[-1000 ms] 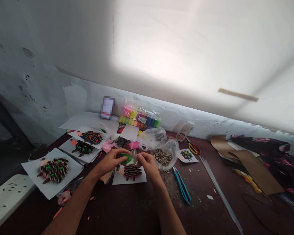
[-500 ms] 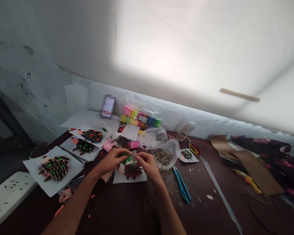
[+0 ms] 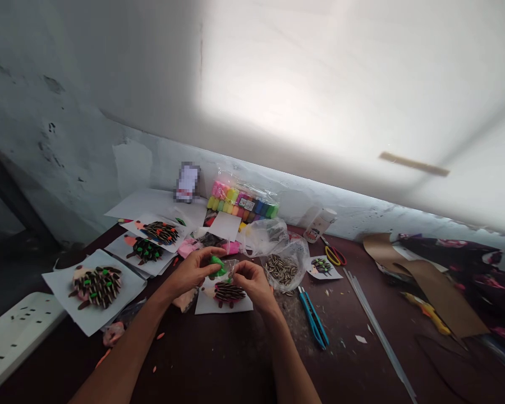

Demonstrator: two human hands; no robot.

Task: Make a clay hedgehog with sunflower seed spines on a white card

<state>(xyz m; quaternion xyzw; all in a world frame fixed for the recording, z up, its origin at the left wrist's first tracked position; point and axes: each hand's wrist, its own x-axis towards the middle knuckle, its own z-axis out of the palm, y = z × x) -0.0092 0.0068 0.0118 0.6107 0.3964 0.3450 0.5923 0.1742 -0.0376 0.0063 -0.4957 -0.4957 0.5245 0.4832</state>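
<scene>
My left hand [image 3: 190, 272] is closed around a lump of green modelling clay [image 3: 217, 265] in a clear plastic wrapper. My right hand [image 3: 255, 284] pinches just to the right, at the wrapper's edge; a bit of green shows by its fingertips, too small to make out fully. Below both hands lies a hedgehog figure [image 3: 229, 293] with rows of striped sunflower seeds on its back, stuck on a white card [image 3: 202, 308]. A clear bag of sunflower seeds [image 3: 283, 269] sits right of my right hand.
Finished-looking seed hedgehogs [image 3: 96, 286] on paper lie left, near a white power strip [image 3: 23, 322]. Coloured clay packs [image 3: 242, 203] stand at the wall. Rightward are a blue utility knife [image 3: 313, 318], scissors [image 3: 334, 255], a white bottle [image 3: 320, 224], glue sticks [image 3: 379, 331] and brown cardboard [image 3: 441, 297].
My left fingers have lifted and loosened slightly, showing more of the green clay. My right hand stays in nearly the same place. The view has shifted a little.
</scene>
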